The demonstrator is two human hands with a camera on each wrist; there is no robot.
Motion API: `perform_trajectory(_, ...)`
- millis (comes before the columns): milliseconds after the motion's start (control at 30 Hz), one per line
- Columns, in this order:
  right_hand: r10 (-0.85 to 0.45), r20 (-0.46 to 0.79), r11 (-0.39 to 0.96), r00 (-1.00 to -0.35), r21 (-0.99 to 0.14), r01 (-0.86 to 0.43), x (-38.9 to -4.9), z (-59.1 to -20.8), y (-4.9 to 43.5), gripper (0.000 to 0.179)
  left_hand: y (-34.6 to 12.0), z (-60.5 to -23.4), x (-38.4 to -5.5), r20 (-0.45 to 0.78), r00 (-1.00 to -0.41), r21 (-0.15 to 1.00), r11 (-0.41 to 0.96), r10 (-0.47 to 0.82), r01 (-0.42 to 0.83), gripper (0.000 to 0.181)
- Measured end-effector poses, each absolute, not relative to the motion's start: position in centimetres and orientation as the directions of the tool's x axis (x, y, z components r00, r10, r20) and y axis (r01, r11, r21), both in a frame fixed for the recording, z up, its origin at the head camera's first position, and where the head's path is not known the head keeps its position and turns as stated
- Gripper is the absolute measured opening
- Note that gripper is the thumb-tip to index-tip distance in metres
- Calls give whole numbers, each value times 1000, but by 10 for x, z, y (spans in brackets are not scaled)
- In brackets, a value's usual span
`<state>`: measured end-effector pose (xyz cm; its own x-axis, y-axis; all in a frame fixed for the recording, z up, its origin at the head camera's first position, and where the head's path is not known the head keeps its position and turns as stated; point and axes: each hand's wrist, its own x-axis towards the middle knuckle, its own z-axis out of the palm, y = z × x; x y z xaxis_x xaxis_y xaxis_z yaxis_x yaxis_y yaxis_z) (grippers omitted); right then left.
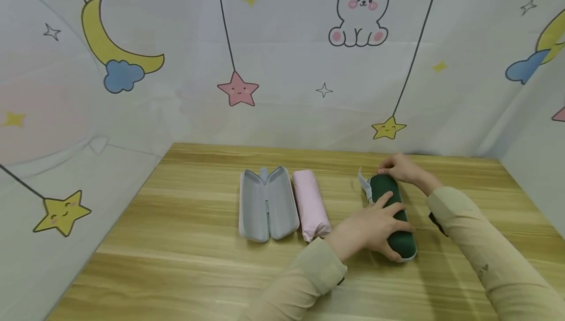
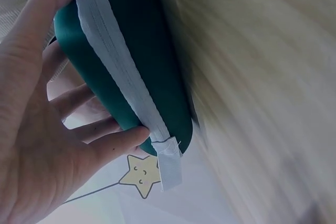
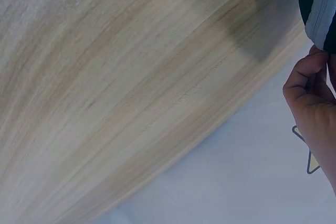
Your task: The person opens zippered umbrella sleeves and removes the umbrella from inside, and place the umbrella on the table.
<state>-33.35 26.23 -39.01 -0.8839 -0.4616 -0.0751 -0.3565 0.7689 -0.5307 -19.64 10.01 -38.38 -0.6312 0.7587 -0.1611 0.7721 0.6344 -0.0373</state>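
A dark green zip case lies on the wooden table at the right, its grey zipper tape running along the side. My left hand grips it from above, thumb and fingers spread over its body. A grey fabric tab sticks out at its far left end. At the far end my right hand has curled fingers pinching at the zipper; the fingertips meet the case's edge, and the zipper pull itself is hidden. In the left wrist view the zipper looks closed along the visible side.
Left of the case, a light grey hard case lies spread apart with its inside upward. Beside it is a pink wrapped roll, perhaps a folded umbrella. Behind the table hangs a white curtain printed with stars and a rabbit.
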Motion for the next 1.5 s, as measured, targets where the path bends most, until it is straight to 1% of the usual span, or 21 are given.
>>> perform_trajectory(167,-456,-81,776,-886,-525,-351,-331,-389,266,22,103,-384,-193,-159,-633,-30,637,758,770,68)
perform_trajectory(300,-458,-81,772,-885,-531,-350,-330,-389,271,23,103,-383,-191,-142,-623,-16,627,769,779,67)
perform_trajectory(600,-426,-110,778,-898,-550,-302,-325,-387,280,24,105,-380,-186,-109,-608,-29,609,786,793,67)
perform_trajectory(733,-436,-103,779,-894,-540,-318,-322,-384,283,24,107,-381,-184,-97,-601,-42,600,793,799,67)
perform_trajectory(1100,-426,-111,783,-898,-543,-304,-313,-384,297,23,107,-381,-178,-77,-619,-9,620,782,784,67)
perform_trajectory(1233,-439,-57,781,-897,-518,-349,-310,-388,296,22,106,-381,-175,-68,-632,25,634,772,773,66)
perform_trajectory(1367,-472,23,777,-881,-461,-428,-304,-392,294,17,105,-382,-173,-48,-637,44,638,770,769,66)
perform_trajectory(1500,-498,72,769,-864,-425,-478,-297,-394,291,15,102,-387,-171,-23,-642,76,642,766,763,66)
